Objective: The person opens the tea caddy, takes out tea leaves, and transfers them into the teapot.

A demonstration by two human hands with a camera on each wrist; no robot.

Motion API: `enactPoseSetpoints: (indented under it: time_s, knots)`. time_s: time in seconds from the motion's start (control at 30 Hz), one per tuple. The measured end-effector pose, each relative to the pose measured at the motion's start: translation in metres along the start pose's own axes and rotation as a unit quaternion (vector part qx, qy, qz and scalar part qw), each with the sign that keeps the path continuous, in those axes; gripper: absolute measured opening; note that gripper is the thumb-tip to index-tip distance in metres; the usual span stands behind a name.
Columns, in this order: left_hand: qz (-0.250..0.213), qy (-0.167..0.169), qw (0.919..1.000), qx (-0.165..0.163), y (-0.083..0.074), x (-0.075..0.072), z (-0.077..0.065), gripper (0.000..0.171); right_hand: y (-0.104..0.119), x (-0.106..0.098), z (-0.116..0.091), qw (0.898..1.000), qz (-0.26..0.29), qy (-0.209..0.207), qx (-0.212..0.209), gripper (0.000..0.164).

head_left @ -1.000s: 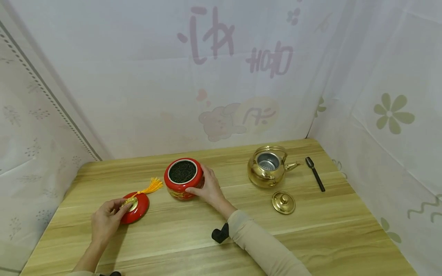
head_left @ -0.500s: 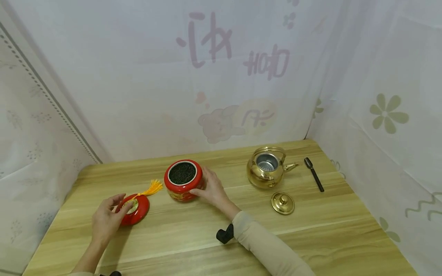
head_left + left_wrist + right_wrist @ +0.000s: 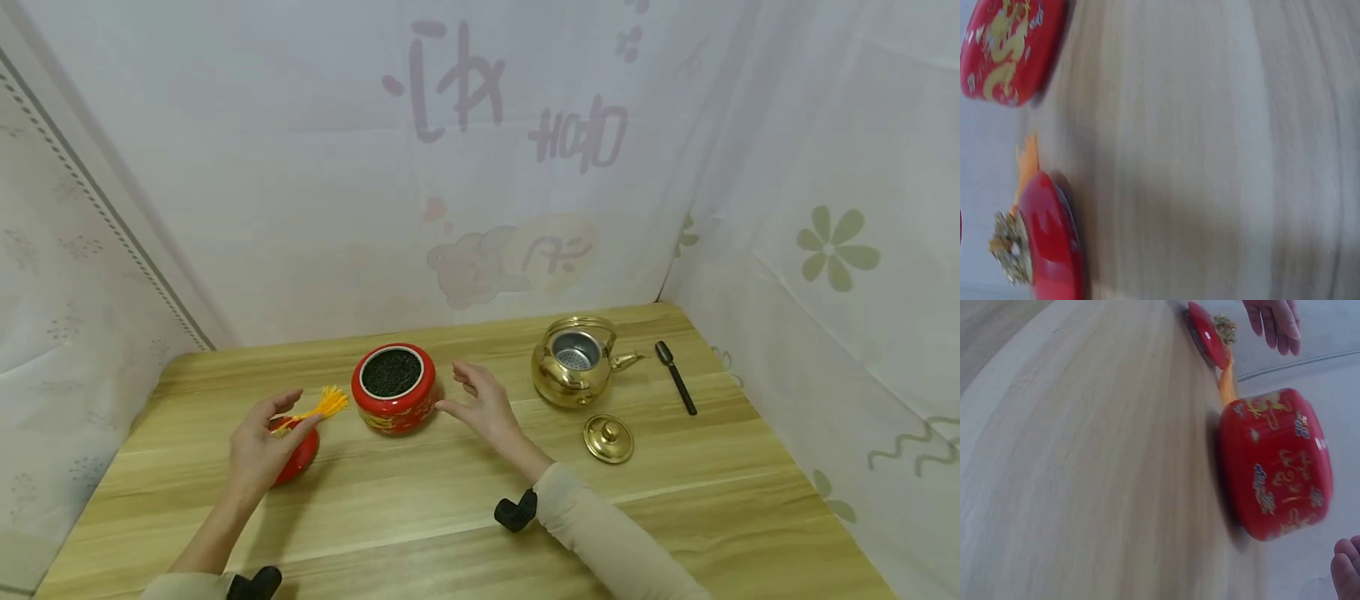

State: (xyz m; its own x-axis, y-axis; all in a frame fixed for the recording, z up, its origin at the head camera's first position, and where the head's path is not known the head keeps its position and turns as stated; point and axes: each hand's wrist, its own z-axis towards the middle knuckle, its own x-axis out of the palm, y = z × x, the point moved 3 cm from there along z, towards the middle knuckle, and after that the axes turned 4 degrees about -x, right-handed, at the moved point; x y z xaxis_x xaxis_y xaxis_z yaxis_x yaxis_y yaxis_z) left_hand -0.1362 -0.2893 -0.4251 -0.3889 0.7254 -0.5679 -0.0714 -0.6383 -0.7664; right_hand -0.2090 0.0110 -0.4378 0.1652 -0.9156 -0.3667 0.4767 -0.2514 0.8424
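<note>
A red jar (image 3: pixel 393 408) with gold dragon decoration stands uncovered on the table, dark tea leaves (image 3: pixel 392 372) filling it nearly to its white rim. Its red lid (image 3: pixel 302 457) lies to the left, with a gold knob (image 3: pixel 1011 247) and an orange tassel (image 3: pixel 330 402). My left hand (image 3: pixel 262 442) is raised above the lid, fingers and thumb apart, holding nothing; it hides part of the lid in the head view. Just right of the jar is my right hand (image 3: pixel 486 410), its thumb near the jar's side and its fingers loosely bent around no object.
A gold teapot (image 3: pixel 572 379) with a metal strainer (image 3: pixel 576 352) in its mouth stands at the back right. Its gold lid (image 3: pixel 608 439) lies in front of it. A dark scoop (image 3: pixel 677 377) lies near the table's right edge. Patterned cloth (image 3: pixel 337 208) hangs behind the table.
My left hand has let go of the jar lid's knob and risen to the right. My right hand has come off the jar's side and moved right. The jar stays in place.
</note>
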Motion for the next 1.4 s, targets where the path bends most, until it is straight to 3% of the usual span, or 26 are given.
enactPoseSetpoints:
  time_s: [0.37,0.47,0.6,0.73,0.93,1.07,1.23,1.4]
  knots:
    - [-0.01,0.023,0.9995,0.021,-0.017,0.016,0.007,0.05,0.006,-0.055,-0.023,0.998,-0.003,-0.052,-0.024,0.049]
    - [-0.016,0.038,0.9991,0.013,-0.019,0.02,0.009,0.054,0.02,-0.077,-0.031,0.998,0.001,-0.068,-0.016,0.044]
    - [-0.022,0.063,0.9977,0.002,-0.021,0.025,0.013,0.059,0.041,-0.109,-0.04,0.994,-0.011,-0.098,-0.041,0.039]
    - [-0.028,0.086,0.9958,0.005,-0.024,0.032,0.016,0.063,0.038,-0.141,-0.048,0.987,-0.033,-0.148,-0.06,0.036]
    - [-0.037,0.104,0.9939,0.007,-0.023,0.041,0.019,0.069,0.018,-0.19,-0.062,0.972,-0.044,-0.23,-0.008,0.033]
    - [-0.04,0.116,0.9924,-0.008,-0.02,0.046,0.021,0.073,-0.012,-0.219,-0.073,0.962,-0.061,-0.265,0.037,0.032]
    - [-0.043,0.129,0.9905,-0.021,-0.019,0.052,0.022,0.077,-0.056,-0.253,-0.086,0.944,-0.145,-0.279,0.102,0.034]
    - [-0.039,0.134,0.9901,-0.015,-0.021,0.058,0.024,0.078,-0.083,-0.278,-0.099,0.922,-0.22,-0.274,0.164,0.035]
